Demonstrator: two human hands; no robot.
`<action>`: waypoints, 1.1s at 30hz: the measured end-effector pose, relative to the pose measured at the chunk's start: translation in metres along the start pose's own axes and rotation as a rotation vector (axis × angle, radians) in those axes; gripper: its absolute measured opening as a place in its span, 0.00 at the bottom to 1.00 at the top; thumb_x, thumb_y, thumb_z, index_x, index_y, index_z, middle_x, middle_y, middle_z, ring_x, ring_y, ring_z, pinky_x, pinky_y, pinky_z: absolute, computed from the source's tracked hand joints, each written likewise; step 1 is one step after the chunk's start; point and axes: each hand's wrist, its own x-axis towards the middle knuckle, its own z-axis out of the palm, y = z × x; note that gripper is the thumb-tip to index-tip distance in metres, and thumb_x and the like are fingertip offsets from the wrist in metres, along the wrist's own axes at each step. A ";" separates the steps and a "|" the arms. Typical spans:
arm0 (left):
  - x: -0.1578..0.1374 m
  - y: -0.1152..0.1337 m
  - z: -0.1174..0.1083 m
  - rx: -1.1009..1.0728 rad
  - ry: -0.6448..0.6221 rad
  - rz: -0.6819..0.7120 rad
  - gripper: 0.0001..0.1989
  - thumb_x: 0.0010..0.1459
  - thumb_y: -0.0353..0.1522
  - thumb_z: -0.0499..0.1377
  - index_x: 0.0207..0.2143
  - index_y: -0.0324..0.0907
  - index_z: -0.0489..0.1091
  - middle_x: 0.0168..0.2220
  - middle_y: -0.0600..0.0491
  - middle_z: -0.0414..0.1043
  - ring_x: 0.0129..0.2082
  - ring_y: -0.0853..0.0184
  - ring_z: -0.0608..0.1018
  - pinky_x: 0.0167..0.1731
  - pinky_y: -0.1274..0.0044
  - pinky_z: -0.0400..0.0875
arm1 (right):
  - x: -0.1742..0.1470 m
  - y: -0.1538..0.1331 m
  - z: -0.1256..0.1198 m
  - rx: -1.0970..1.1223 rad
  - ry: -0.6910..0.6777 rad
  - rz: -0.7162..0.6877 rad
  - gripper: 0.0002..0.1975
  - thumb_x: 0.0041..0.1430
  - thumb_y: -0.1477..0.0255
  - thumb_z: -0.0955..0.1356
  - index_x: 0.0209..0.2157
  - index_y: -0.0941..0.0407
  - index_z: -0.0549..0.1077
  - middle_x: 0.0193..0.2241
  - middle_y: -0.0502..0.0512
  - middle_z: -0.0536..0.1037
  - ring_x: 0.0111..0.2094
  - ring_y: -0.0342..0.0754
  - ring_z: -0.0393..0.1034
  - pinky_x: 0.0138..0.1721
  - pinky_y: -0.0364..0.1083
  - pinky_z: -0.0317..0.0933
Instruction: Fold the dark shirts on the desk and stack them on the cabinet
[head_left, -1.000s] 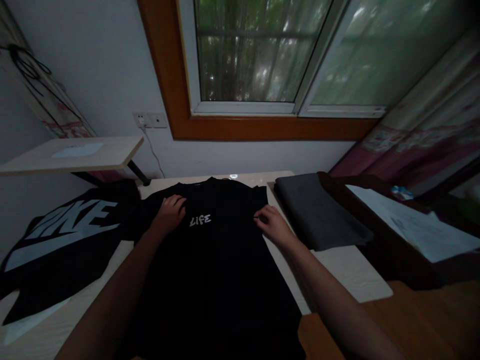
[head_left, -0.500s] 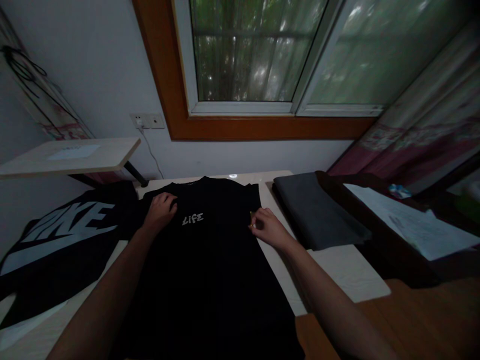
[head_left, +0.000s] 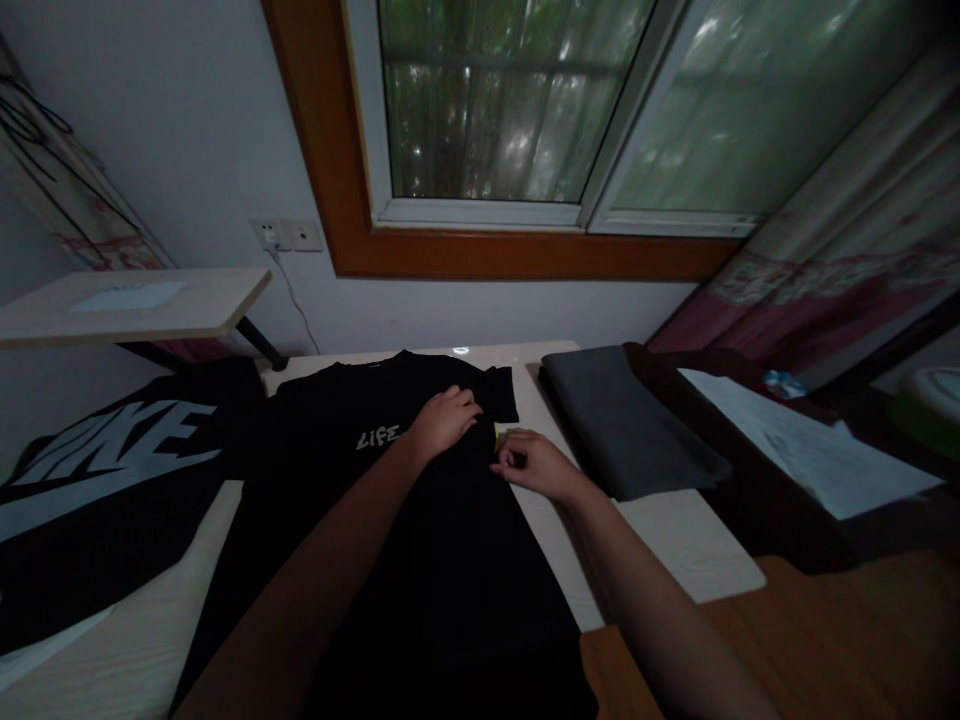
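Observation:
A black T-shirt (head_left: 450, 560) lies spread out, its collar toward the window and pale handwritten-looking characters (head_left: 376, 438) on its chest. My left hand (head_left: 446, 418) rests on the shirt's right chest, fingers together and slightly bent over the cloth, with nothing visible in it. At the shirt's right edge, below the sleeve, my right hand (head_left: 536, 465) has its fingers curled in a loose pinch. A small yellow strip (head_left: 496, 434) shows by those fingertips. Its kind is too small to tell, and most of it is hidden.
Left of the shirt lies a black garment (head_left: 127, 450) with large white lettering. A raised wooden shelf (head_left: 195, 318) stands behind it. A folded dark grey cloth (head_left: 630, 425) is on the pale table (head_left: 697, 545) at right, beside a paper sheet (head_left: 802, 445) on a dark surface.
My left hand has moved right across the chest, from the left sleeve side toward my right hand. My right hand stays by the right edge, its fingers a little shifted. The view has turned slightly.

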 end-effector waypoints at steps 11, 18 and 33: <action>0.025 0.013 -0.006 0.060 -0.070 0.041 0.11 0.67 0.31 0.53 0.40 0.43 0.75 0.42 0.47 0.73 0.45 0.60 0.72 0.39 0.71 0.68 | -0.001 -0.006 0.000 0.179 0.032 0.135 0.08 0.58 0.67 0.71 0.27 0.54 0.75 0.25 0.49 0.71 0.26 0.44 0.64 0.31 0.44 0.60; 0.030 0.010 -0.013 -0.056 -0.012 0.002 0.09 0.65 0.31 0.54 0.38 0.43 0.74 0.41 0.50 0.73 0.42 0.63 0.73 0.41 0.72 0.69 | -0.002 -0.005 0.000 0.397 -0.002 0.257 0.13 0.57 0.61 0.72 0.27 0.55 0.75 0.24 0.49 0.72 0.26 0.44 0.64 0.30 0.44 0.59; 0.033 0.012 -0.013 -0.193 0.003 -0.037 0.06 0.60 0.29 0.55 0.34 0.43 0.72 0.39 0.50 0.72 0.40 0.64 0.74 0.41 0.72 0.70 | 0.013 -0.011 0.012 -0.050 0.289 0.316 0.02 0.56 0.70 0.70 0.29 0.52 0.74 0.26 0.52 0.76 0.34 0.52 0.70 0.39 0.49 0.63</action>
